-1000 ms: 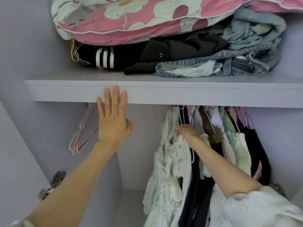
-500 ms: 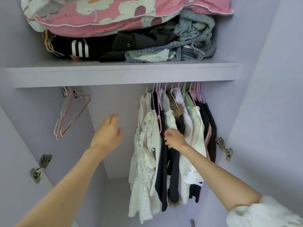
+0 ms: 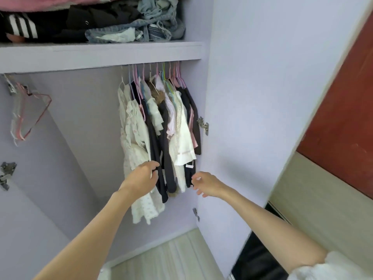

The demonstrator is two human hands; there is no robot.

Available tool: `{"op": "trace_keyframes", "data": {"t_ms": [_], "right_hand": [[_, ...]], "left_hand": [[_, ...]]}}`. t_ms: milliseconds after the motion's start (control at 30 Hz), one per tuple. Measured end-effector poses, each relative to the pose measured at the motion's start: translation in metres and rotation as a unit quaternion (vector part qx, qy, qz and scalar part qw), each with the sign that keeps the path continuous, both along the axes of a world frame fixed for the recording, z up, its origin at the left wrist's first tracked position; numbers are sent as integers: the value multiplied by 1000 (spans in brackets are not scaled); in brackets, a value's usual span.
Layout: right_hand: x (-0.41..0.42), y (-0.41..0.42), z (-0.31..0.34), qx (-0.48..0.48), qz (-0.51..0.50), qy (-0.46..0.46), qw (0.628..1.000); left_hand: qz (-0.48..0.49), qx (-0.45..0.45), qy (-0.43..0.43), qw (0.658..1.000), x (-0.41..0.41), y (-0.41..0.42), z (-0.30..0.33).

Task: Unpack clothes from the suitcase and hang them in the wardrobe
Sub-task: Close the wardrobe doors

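Note:
Several garments point(image 3: 159, 126) in white, cream and black hang close together on pastel hangers at the right end of the rail in the lilac wardrobe point(image 3: 80, 110). My left hand point(image 3: 144, 177) is low in front of the white floral dress point(image 3: 139, 150), fingers loosely curled near the hem of a black garment point(image 3: 161, 178); whether it holds the cloth is unclear. Just right of the clothes' lower edge, my right hand point(image 3: 205, 183) hovers with relaxed fingers and holds nothing. No suitcase shows.
Several bare hangers point(image 3: 26, 116) hang at the rail's left end. The shelf point(image 3: 101, 54) above carries folded jeans, black clothes and a pink quilt. The open wardrobe door point(image 3: 272, 98) stands at right, with pale floor point(image 3: 171, 257) below and a black object at bottom right.
My left hand came off the shelf edge and dropped to the clothes' hems. My right hand let go of the hangers and moved down and right. The view has pulled back and turned right.

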State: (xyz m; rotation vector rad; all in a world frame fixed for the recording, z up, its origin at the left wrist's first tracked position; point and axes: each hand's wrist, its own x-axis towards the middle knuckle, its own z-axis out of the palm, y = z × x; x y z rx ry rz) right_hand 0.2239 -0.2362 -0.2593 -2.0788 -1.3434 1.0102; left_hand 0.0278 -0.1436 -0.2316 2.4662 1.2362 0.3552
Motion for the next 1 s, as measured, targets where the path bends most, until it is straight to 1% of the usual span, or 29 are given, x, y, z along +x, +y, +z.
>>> {"op": "trace_keyframes", "data": {"t_ms": [167,267,300,400,433,467,500,533,600,667,700,800,933,1000], "right_hand": [[59,-75,3,-67,-22,36,997],[98,-114,2,-91,-40,43,994],[111,-126,3,-111,-42,47,992],[143,-154,9,-163,-24,21,986],[160,-162,13,-148,-33,-7,988],[172,-165,17,-107,-46,-34,993],[184,-166,21,-44,-71,-46,995],[189,-164,27,22,-90,-36,995],[194,-161,41,107,-85,27,990],[186,-157,49,126,-61,90,986],[182,-156,51,129,-45,101,986],[178,-159,46,136,-17,115,984],[175,-154,51,149,-6,153,977],[166,-146,56,159,5,165,973]], "left_hand": [[-62,-8,-20,998,60,-48,7],[-86,-8,-47,995,105,-74,14],[-97,-10,-61,993,121,-83,17],[-132,-40,-106,985,161,-107,23],[-145,-55,-132,979,179,-118,25],[-153,-71,-156,973,191,-126,30],[-161,-82,-176,968,202,-134,33],[-168,-87,-190,963,210,-141,39],[-172,-85,-216,957,231,-156,50],[-174,-70,-239,953,246,-167,60],[-169,-61,-249,952,253,-171,64],[-151,-49,-266,951,259,-172,65],[-124,-7,-256,959,245,-164,63],[-117,-1,-255,960,231,-158,64]]}}
